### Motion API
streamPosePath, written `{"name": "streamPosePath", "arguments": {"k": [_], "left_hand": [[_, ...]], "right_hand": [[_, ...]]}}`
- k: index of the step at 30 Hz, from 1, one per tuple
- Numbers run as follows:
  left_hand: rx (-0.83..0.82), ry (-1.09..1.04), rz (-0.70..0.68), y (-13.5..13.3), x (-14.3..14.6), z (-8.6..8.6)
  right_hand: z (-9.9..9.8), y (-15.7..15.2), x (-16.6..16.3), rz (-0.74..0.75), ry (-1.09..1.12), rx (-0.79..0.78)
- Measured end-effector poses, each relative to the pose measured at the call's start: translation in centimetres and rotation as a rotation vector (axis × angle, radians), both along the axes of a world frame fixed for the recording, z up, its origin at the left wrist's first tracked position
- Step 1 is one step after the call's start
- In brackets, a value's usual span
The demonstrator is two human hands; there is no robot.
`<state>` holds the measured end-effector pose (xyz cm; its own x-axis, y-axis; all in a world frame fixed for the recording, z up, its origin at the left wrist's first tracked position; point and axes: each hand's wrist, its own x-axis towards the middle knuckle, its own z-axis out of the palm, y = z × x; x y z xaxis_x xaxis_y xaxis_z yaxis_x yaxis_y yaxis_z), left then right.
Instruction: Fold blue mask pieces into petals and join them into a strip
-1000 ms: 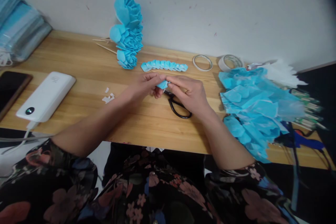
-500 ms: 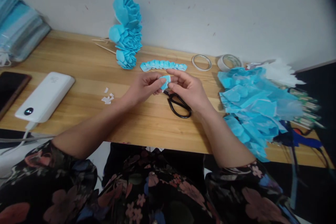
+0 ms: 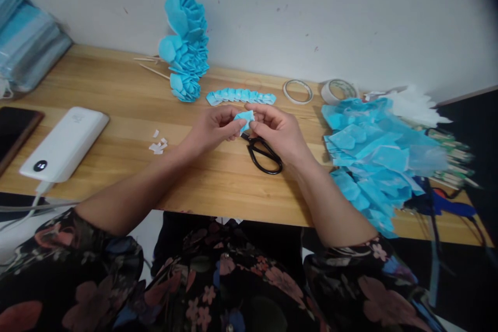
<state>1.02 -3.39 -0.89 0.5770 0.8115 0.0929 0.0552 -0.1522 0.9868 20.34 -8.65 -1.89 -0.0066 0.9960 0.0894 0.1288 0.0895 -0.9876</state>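
Observation:
A small folded piece of blue paper [image 3: 244, 118] is pinched between the fingertips of my left hand [image 3: 212, 128] and my right hand [image 3: 278, 132], just above the wooden table [image 3: 116, 93]. Black-handled scissors [image 3: 262, 154] lie on the table under my right hand. Beyond my hands lies a strip of overlapping blue paper petals [image 3: 240, 96]. Further back, a finished blue paper flower [image 3: 184, 46] on a stick leans against the wall.
A heap of cut blue paper pieces [image 3: 369, 155] sits at the right, with white paper [image 3: 414, 106] behind. Two tape rolls [image 3: 298, 91] [image 3: 337, 91] rest near the wall. A white power bank [image 3: 64, 142], a phone [image 3: 13, 132] and small paper scraps [image 3: 157, 144] lie left.
My hands have lifted the small blue paper piece slightly off the table and turned it between the fingertips. The scissors stay where they were.

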Motion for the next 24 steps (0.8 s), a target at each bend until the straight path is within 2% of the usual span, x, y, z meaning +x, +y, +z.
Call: {"name": "streamPosePath", "arguments": {"k": [10, 24], "left_hand": [[0.020, -0.043, 0.008, 0.22, 0.02, -0.26], [-0.006, -0.009, 0.029, -0.06, 0.12, -0.25]], "right_hand": [[0.85, -0.38, 0.10, 0.048, 0.058, -0.051], [0.14, 0.03, -0.03, 0.007, 0.018, -0.013]]}}
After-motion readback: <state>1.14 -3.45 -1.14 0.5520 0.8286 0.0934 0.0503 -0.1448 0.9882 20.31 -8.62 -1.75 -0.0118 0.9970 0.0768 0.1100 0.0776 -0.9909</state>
